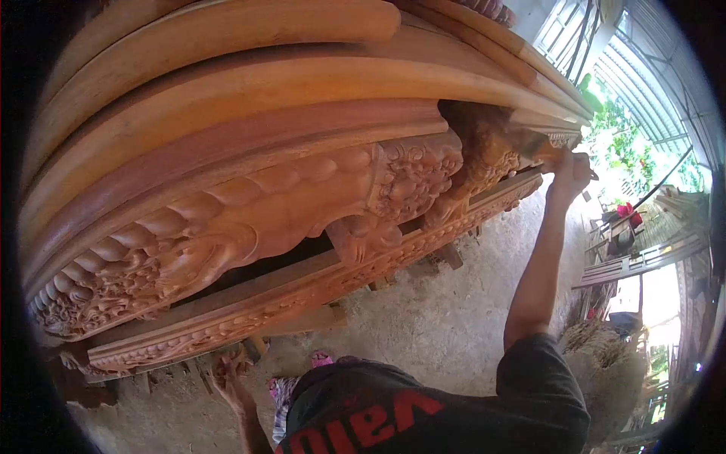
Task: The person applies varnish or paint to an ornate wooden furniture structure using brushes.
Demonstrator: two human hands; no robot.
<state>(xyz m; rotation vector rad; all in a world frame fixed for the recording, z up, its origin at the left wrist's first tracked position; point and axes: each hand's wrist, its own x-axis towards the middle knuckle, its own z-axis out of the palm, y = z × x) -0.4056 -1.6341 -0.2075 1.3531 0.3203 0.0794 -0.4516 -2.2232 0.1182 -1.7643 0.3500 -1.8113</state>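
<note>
A large carved wooden piece of furniture [302,204] fills the upper left, with scalloped edging and floral relief along its apron. My right hand [571,178] is raised at its far right end, fingers closed round what looks like a paintbrush [546,150] held against the carved wood. A short handle end pokes out behind the fist. Low on the left, my left hand [231,374] is beside the lower carved rail [249,321], its fingers curled. Whatever lies in those fingers is too small and dim to make out.
Long curved wooden boards [227,38] lie across the top of the piece. Wood blocks [450,256] sit beneath the lower rail on the concrete floor [469,318]. To the right are a slatted wooden frame [643,261], a heap of dry fibre [605,352] and a red flower-like item [629,214].
</note>
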